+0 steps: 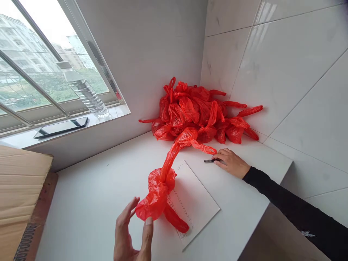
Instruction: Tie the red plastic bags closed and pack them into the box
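- Left hand (130, 232) is at the near edge of the counter (89, 203) with its fingers spread wide. The thumb tip just touches the bottom of a knotted red bag (156, 194), but nothing is closed around it.
- That bag sits over the near-left corner of a sheet of paper (198, 203). Its long twisted tail reaches back toward the pile of red bags (195, 112).
- The pile is a good-sized heap of what look like the same kind of tied bags, shoved into the far corner against the tiled wall (285, 72). My guess is plenty are already done, and this one sits apart from the rest.
- Right hand (232, 163), in a black sleeve, rests near the right edge with its fingers laid over the end of a pen (210, 160). Can't tell if it's actually gripping the pen or just pinning it.
- The paper has rows of small marks, too tiny to read.
- Room: plain white counter and a cardboard box (21, 188) at the left edge. On the window sill (114, 112) there's a phone (61, 127) lying flat and a water bottle (85, 92).
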Action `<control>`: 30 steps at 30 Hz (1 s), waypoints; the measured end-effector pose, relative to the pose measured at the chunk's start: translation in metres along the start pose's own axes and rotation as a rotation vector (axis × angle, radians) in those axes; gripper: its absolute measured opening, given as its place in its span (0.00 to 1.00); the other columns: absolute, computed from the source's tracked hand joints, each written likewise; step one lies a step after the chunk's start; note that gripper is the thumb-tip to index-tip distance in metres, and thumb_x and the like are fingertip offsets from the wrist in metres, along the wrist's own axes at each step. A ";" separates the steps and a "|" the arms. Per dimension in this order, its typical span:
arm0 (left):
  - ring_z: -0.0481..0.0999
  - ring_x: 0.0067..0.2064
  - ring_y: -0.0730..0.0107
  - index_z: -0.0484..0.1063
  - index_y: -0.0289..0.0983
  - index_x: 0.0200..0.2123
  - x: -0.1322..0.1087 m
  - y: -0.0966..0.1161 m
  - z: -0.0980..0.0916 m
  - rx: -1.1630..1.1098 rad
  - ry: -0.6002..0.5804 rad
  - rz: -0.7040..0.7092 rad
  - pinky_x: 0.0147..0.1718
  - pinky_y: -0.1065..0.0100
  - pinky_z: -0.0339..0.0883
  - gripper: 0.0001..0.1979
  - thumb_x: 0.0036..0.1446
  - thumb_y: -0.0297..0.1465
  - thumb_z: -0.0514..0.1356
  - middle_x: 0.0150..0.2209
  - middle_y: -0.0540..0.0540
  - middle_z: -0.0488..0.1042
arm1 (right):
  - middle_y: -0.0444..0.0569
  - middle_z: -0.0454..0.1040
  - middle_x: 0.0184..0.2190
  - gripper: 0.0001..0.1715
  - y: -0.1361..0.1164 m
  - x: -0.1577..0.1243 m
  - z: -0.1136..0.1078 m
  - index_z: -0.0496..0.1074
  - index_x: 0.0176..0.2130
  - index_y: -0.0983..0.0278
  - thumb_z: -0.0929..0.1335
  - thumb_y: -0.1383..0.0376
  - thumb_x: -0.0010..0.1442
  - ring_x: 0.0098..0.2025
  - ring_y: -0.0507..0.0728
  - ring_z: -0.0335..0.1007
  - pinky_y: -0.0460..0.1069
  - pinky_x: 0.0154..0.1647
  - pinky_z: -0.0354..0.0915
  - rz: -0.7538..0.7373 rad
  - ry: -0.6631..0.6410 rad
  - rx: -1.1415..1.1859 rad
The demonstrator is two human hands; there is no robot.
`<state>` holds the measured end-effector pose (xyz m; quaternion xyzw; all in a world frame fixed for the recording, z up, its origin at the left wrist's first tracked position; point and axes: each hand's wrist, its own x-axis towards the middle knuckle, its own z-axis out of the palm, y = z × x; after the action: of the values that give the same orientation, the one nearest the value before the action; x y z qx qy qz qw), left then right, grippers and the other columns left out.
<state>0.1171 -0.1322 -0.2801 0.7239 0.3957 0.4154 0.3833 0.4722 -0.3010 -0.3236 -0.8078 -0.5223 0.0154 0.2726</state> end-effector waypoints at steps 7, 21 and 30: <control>0.76 0.40 0.62 0.78 0.44 0.40 0.032 -0.025 -0.003 0.112 0.002 0.092 0.42 0.64 0.71 0.09 0.59 0.40 0.62 0.39 0.49 0.79 | 0.53 0.76 0.41 0.15 -0.046 -0.003 0.022 0.73 0.50 0.60 0.64 0.59 0.68 0.45 0.64 0.72 0.61 0.48 0.71 0.073 0.079 -0.011; 0.72 0.51 0.55 0.74 0.39 0.45 0.006 -0.039 -0.062 -0.381 0.085 0.033 0.48 0.62 0.68 0.13 0.59 0.37 0.59 0.47 0.44 0.73 | 0.53 0.71 0.50 0.14 -0.189 -0.030 0.059 0.69 0.54 0.58 0.62 0.62 0.71 0.53 0.62 0.68 0.66 0.61 0.63 -0.221 -0.064 0.268; 0.75 0.41 0.64 0.76 0.39 0.39 -0.004 -0.033 -0.052 -0.218 0.079 0.006 0.43 0.65 0.69 0.10 0.63 0.39 0.61 0.40 0.46 0.77 | 0.48 0.73 0.36 0.01 -0.287 0.010 0.090 0.71 0.40 0.62 0.67 0.66 0.66 0.40 0.59 0.66 0.57 0.46 0.63 -0.387 0.086 0.421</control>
<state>0.0601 -0.1112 -0.2912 0.6621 0.3608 0.4853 0.4426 0.2091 -0.1664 -0.2666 -0.6187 -0.6402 0.0369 0.4538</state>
